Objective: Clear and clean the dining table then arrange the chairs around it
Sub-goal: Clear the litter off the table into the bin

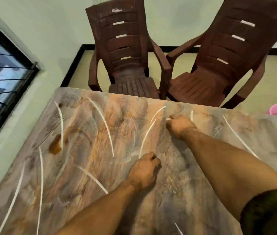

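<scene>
A single wide-angle view looks out from the person's head, forward and steeply down onto the tabletop (pixel 87 167). It is close enough that the left arm (pixel 100 206) and right arm (pixel 227 160) enter from the bottom edge. Beyond the tabletop's far edge it takes in one chair (pixel 126 65), a second chair (pixel 219 68) and, at left, a window (pixel 4 78).

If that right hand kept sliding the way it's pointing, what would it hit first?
Bare table first; past its far edge, the right hand would likely meet the window-side chair; depth unclear.
</scene>
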